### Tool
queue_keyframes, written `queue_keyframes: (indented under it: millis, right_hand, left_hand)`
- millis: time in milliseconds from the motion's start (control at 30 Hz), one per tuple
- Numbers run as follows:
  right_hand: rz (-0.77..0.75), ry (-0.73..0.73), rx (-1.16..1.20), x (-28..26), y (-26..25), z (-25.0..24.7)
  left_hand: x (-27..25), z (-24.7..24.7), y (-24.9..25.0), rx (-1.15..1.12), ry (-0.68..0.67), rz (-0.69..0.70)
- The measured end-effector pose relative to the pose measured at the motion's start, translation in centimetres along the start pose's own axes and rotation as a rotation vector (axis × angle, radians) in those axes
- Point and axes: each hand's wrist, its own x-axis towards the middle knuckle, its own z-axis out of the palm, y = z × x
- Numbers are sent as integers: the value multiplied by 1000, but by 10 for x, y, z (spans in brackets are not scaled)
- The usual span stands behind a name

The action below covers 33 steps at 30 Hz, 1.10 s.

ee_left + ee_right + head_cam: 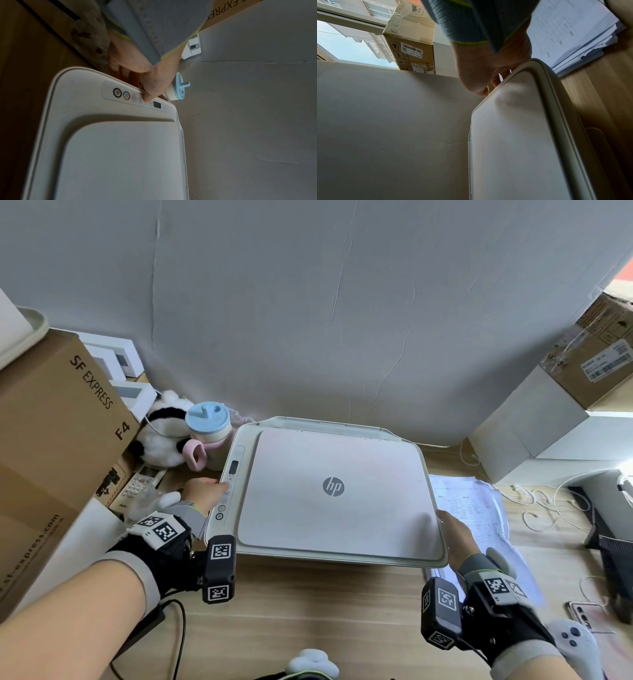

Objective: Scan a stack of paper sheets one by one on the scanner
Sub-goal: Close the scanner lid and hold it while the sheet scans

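A white HP scanner (325, 491) is sitting flat on a wooden tabletop (308, 611), its lid (339, 494) lying closed. The left hand (205, 494) is resting at the scanner's left edge, thumb tip (148, 99) pressing on the strip of buttons (133, 96) beside the small dark display, while the other fingers are curling down over the scanner's side. The right hand (457, 535) is grasping the near right corner of the lid, thumb on top and fingers hooked under its rim. A loose stack of printed paper sheets (472, 508) is lying on the tabletop just right of the scanner, partly under the right hand and fanning out toward the near right.

The scanner's far edge is sitting close to a grey wall (308, 302). On the left, a pale cup with a blue lid (207, 426) is standing just beside the scanner's far left corner, with a panda plush toy (161, 436) and a remote control (142, 481) next to it, and a large brown cardboard box (58, 440) is crowding in beyond them. On the right, white boxes (527, 422) and another cardboard box (596, 354) are standing behind the paper sheets. A band of bare wood is stretching along the near side between the scanner and the person.
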Motion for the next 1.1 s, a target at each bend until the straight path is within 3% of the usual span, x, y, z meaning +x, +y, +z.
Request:
queue_keyframes:
  millis: [133,533,1100]
  right_hand:
    - [30,9,14,1,1,-3]
    - [-42,30,87,9,33,-4]
    - [-74,-22,179,-6,37,-8]
  left_hand:
    - [5,-5,-9,-29,24,-49]
    - [-1,-4,-23,75,88,90]
    - [1,-6,-25,-66,57,38]
